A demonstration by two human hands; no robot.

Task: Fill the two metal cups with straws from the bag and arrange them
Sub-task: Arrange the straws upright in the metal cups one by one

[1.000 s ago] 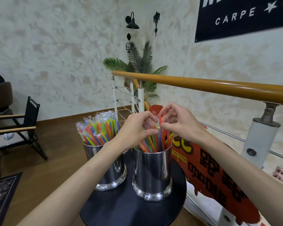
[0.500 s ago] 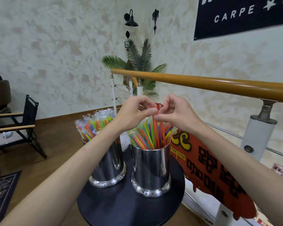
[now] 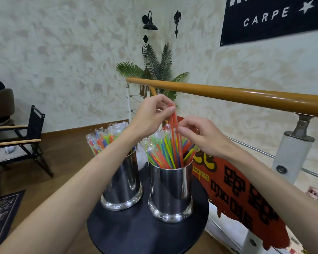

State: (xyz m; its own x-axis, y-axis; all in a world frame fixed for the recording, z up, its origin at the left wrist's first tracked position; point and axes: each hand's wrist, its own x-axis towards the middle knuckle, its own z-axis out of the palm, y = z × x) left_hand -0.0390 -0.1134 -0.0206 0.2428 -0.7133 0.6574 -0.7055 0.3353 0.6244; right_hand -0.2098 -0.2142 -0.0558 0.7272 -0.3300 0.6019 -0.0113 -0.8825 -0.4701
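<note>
Two shiny metal cups stand side by side on a small round black table (image 3: 136, 233). The left cup (image 3: 123, 187) and the right cup (image 3: 171, 191) both hold several coloured, wrapped straws (image 3: 163, 153). My left hand (image 3: 151, 118) pinches the top ends of a few orange straws (image 3: 173, 132), raised above the others in the right cup. My right hand (image 3: 200, 136) hovers beside those raised straws with its fingers curled, fingertips touching or close to them. No bag is in view.
A wooden handrail (image 3: 246, 96) on white posts runs behind the table to the right. A red sign (image 3: 242, 197) hangs on the railing next to the right cup. A black folding chair (image 3: 20, 140) stands at the left, a dark rug (image 3: 2, 211) below it.
My left hand has risen, drawing a few orange straws up out of the right cup. My right hand has let go of the straw tops and dropped lower to the right.
</note>
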